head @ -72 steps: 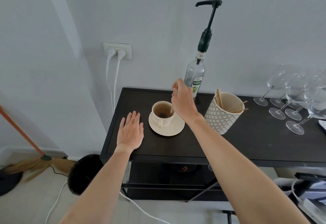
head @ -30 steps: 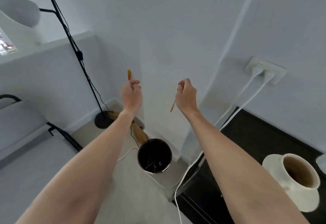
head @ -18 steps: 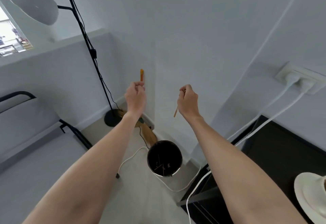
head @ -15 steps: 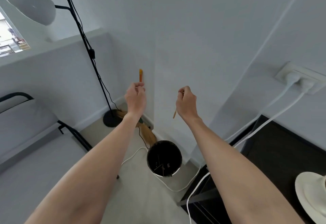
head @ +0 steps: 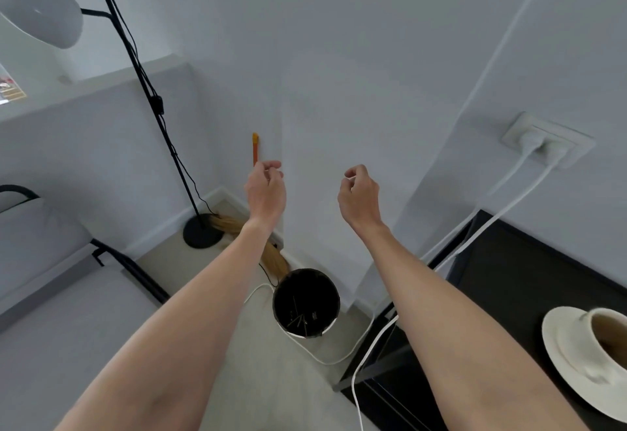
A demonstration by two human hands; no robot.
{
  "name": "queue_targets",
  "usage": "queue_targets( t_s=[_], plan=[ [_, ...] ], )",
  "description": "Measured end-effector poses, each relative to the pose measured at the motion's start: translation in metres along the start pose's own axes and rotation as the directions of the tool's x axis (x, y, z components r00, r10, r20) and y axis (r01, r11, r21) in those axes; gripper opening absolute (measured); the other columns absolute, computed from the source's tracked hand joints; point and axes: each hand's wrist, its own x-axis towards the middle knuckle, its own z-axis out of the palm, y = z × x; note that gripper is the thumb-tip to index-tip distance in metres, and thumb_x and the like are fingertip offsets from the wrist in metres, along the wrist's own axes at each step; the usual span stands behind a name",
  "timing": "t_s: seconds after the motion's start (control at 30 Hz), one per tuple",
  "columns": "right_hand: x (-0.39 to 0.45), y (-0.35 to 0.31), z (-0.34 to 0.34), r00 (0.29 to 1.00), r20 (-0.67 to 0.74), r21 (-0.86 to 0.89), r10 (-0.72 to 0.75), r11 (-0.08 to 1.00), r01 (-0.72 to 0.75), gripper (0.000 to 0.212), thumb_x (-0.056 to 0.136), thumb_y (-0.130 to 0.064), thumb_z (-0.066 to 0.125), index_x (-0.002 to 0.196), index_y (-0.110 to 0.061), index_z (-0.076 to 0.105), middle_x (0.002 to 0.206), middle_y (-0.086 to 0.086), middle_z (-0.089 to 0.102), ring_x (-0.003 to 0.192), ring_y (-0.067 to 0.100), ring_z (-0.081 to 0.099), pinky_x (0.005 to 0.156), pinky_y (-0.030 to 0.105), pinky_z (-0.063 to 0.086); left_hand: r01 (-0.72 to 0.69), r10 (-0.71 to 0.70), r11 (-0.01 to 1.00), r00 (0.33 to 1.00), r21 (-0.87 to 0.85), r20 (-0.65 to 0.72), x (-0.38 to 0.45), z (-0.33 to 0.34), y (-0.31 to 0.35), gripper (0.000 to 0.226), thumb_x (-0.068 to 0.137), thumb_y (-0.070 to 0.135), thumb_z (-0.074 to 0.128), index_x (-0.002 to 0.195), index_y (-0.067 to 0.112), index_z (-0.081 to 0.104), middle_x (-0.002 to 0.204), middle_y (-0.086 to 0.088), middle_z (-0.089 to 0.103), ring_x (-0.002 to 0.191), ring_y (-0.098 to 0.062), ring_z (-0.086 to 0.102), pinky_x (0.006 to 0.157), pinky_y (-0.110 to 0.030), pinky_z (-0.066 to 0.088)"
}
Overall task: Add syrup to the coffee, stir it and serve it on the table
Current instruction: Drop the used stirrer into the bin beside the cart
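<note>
The cream coffee cup (head: 602, 351) stands on its saucer (head: 559, 349) at the lower right edge of the view, on the black side table (head: 509, 278); brown coffee shows inside it. My left hand (head: 265, 193) and my right hand (head: 359, 194) are both raised to the left of the table, above the black waste bin (head: 305, 301) on the floor. Their fingers are loosely curled and apart, and I see nothing in either hand. No stir stick is visible in my right hand. The syrup bottle is out of view.
Thin sticks lie in the bin. White cables (head: 373, 345) run from the wall socket (head: 546, 140) past the table edge to the floor. A broom (head: 255, 152) leans in the corner beside a black floor lamp stand (head: 203, 233). A grey seat (head: 37, 244) is at left.
The wooden stir stick pinched in my right hand half a second ago is gone from it, and its fingers have loosened. The view has shifted slightly right, showing the cup again.
</note>
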Motion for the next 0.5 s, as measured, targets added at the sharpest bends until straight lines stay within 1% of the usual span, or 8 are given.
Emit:
queue_targets(
  t_s=[0.13, 0.23, 0.33, 0.4, 0.47, 0.5],
  plan=[
    [-0.005, 0.002, -0.019, 0.999, -0.041, 0.005, -0.001, 1.0, 0.001, 0.015, 0.094, -0.007, 0.036, 0.098, -0.009, 0.05, 0.086, 0.007, 0.059, 0.082, 0.022, 0.053, 0.067, 0.033, 0.042, -0.019, 0.019, 1.0, 0.999, 0.013, 0.037, -0.011, 0.01, 0.006, 0.028, 0.098, 0.016, 0.036, 0.111, 0.017, 0.061, 0.106, -0.003, 0.065, 0.103, -0.014, 0.062, 0.093, -0.032, 0.05],
    [-0.009, 0.007, -0.042, 0.997, -0.074, -0.003, 0.012, 1.0, -0.012, 0.015, 0.095, -0.009, 0.037, 0.1, -0.011, 0.05, 0.091, 0.008, 0.06, 0.086, 0.024, 0.055, 0.069, 0.031, 0.04, -0.028, 0.025, 0.999, 0.996, 0.029, 0.08, -0.02, 0.024, 0.01, 0.027, 0.098, 0.019, 0.036, 0.11, 0.021, 0.06, 0.106, -0.002, 0.065, 0.104, -0.014, 0.062, 0.095, -0.034, 0.05],
    [-0.014, 0.016, -0.076, 0.993, -0.119, -0.05, -0.007, 0.999, 0.001, 0.016, 0.095, -0.009, 0.037, 0.103, -0.01, 0.051, 0.091, 0.007, 0.06, 0.085, 0.024, 0.055, 0.069, 0.03, 0.038, -0.035, 0.033, 0.999, 0.991, 0.019, 0.127, -0.035, 0.048, 0.017, 0.028, 0.099, 0.017, 0.036, 0.114, 0.017, 0.061, 0.106, -0.002, 0.065, 0.102, -0.016, 0.061, 0.088, -0.027, 0.048],
    [-0.019, 0.023, -0.105, 0.988, -0.151, -0.093, -0.016, 0.996, 0.002, 0.017, 0.095, -0.008, 0.038, 0.105, -0.008, 0.051, 0.092, 0.01, 0.06, 0.082, 0.023, 0.054, 0.065, 0.026, 0.035, -0.048, 0.044, 0.999, 0.987, 0.023, 0.152, -0.05, 0.068, 0.023, 0.03, 0.099, 0.016, 0.036, 0.115, 0.014, 0.061, 0.106, -0.004, 0.065, 0.1, -0.016, 0.062, 0.082, -0.023, 0.046],
    [-0.024, 0.032, -0.136, 0.982, -0.187, -0.136, -0.021, 0.991, -0.004, 0.016, 0.096, -0.008, 0.038, 0.106, -0.007, 0.052, 0.095, 0.01, 0.06, 0.083, 0.022, 0.052, 0.06, 0.022, 0.032, -0.059, 0.056, 0.998, 0.983, 0.008, 0.176, -0.067, 0.089, 0.028, 0.03, 0.099, 0.014, 0.036, 0.113, 0.013, 0.062, 0.105, -0.005, 0.066, 0.1, -0.018, 0.063, 0.085, -0.027, 0.049],
    [-0.028, 0.036, -0.153, 0.978, -0.209, -0.153, -0.026, 0.988, -0.007, 0.016, 0.096, -0.008, 0.039, 0.105, -0.007, 0.052, 0.095, 0.01, 0.059, 0.084, 0.022, 0.052, 0.062, 0.023, 0.033, -0.061, 0.061, 0.998, 0.98, -0.008, 0.189, -0.076, 0.1, 0.03, 0.03, 0.098, 0.013, 0.036, 0.112, 0.012, 0.063, 0.104, -0.006, 0.066, 0.099, -0.019, 0.063, 0.088, -0.031, 0.051]
  ],
)
